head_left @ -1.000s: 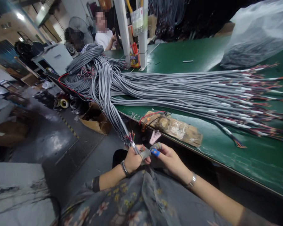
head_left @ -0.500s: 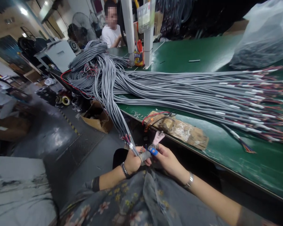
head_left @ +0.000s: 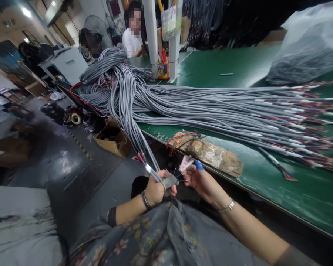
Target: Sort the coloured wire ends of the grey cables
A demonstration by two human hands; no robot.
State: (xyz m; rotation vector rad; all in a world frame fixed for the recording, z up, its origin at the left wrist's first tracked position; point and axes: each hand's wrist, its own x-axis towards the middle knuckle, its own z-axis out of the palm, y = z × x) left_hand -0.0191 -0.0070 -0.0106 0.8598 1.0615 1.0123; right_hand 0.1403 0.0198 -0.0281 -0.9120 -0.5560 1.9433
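Observation:
My left hand is closed around the end of a grey cable, its thumb wrapped in grey tape. Coloured wire ends fan out above that fist and another stripped end sticks up to the left. My right hand is just to the right, fingers pinched, with a blue cot on one fingertip and a pale pink piece at the fingertips; fine wires run between the two hands. A thick bundle of grey cables lies across the green table and drapes over its edge down toward my hands.
A taped cardboard pad with red and black wires sits at the table's edge. A clear plastic bag lies at the back right. An open cardboard box stands on the floor. Two people sit beyond the white posts.
My right hand has pulled away to the right and slightly up from the left hand. The coloured wires are now spread between them, and one stripped cable end has swung up to the left.

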